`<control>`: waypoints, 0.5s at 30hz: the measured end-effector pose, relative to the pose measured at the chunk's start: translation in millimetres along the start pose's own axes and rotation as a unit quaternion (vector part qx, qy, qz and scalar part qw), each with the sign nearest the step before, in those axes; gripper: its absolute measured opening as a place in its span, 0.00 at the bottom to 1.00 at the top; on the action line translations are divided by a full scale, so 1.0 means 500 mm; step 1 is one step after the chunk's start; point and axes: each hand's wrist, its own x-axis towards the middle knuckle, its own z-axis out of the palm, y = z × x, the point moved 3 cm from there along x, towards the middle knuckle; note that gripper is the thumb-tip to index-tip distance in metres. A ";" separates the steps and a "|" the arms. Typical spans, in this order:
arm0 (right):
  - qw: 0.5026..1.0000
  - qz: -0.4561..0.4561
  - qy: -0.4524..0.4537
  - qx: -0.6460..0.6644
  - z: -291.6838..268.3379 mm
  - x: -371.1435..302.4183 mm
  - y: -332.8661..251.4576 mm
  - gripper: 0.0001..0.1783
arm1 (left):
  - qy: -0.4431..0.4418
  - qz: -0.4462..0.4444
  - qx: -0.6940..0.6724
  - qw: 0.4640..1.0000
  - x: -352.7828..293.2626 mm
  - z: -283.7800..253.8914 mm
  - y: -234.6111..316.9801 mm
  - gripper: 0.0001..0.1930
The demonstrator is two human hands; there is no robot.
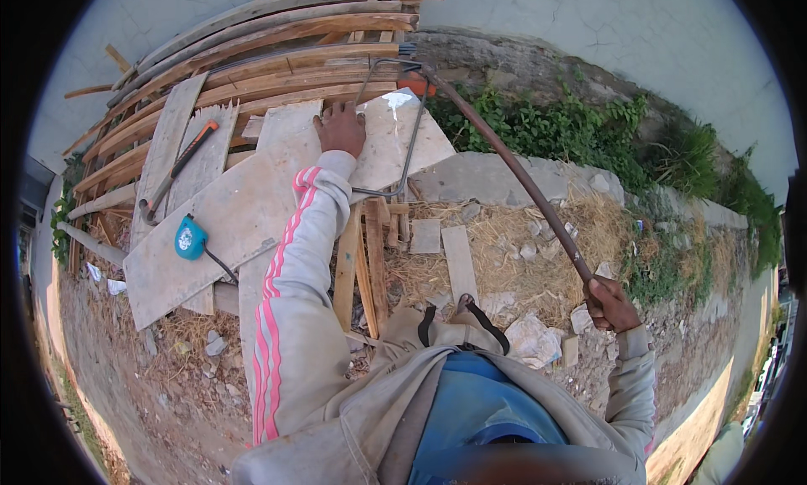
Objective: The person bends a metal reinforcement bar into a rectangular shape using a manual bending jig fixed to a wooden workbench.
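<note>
My right hand (pixel 612 304) is closed around the near end of a long brown metal pipe (pixel 525 181), which slants away up to the left. At its far end the pipe meets a thin grey steel rod (pixel 410 144) bent into an open frame shape, next to an orange piece (pixel 417 84). My left hand (pixel 340 130) lies on a worn pale board (pixel 277 178), fingers spread, beside one end of the bent rod. Whether the fingertips touch the rod I cannot tell. A claw hammer (pixel 178 171) with an orange and black handle and a teal tape measure (pixel 191 238) rest on the boards to the left.
A stack of long timber pieces (pixel 277 60) fills the far left against a pale wall (pixel 572 23). Green plants (pixel 555 132) grow along the wall's foot. Straw, stones and loose boards (pixel 460 262) cover the ground in front. A crumpled white sack (pixel 533 340) lies near my feet.
</note>
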 end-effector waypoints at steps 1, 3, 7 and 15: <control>1.000 0.004 -0.003 0.009 0.002 0.001 0.002 0.21 | 0.007 0.003 -0.006 1.000 0.000 0.000 0.000 0.19; 1.000 0.009 -0.002 0.016 0.007 0.001 0.003 0.21 | 0.011 0.004 -0.013 1.000 0.000 0.000 0.000 0.19; 0.999 0.015 0.008 0.027 0.024 -0.005 0.001 0.21 | 0.004 -0.001 -0.018 1.000 0.003 0.003 -0.003 0.19; 0.995 0.013 -0.005 0.095 0.118 -0.029 0.027 0.20 | -0.014 -0.014 -0.049 0.999 0.000 -0.002 -0.004 0.22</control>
